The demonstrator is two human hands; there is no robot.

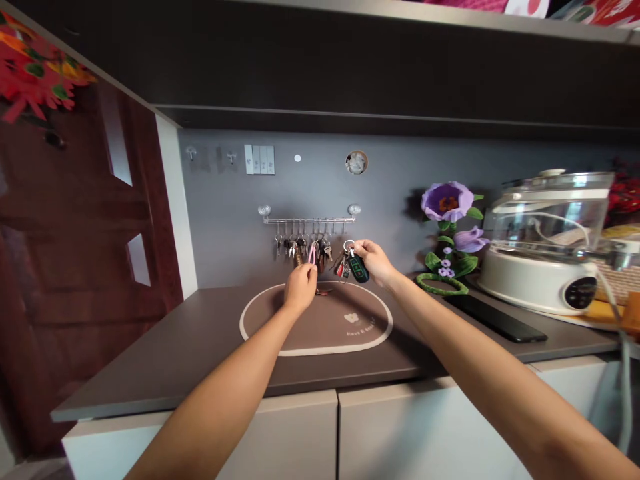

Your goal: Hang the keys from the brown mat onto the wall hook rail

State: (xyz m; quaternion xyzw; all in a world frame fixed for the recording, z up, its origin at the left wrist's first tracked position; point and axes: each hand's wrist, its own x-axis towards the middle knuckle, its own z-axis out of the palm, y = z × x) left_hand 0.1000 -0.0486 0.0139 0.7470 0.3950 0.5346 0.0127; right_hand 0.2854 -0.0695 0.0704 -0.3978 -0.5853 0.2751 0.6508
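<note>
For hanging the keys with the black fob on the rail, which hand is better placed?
Right, I judge: the right hand holds their ring near the right end of the rail; the left hand is at a pink strap.

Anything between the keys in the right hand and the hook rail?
Nothing visible stands between the keys in the right hand and the hook rail just above. The left hand is off to the left, pinching a pink strap.

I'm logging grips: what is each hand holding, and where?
The right hand holds a dark, green-marked oval key fob, bunched with keys, by the silver metal ring above. The left hand pinches a pink strap at its lower part.
</note>
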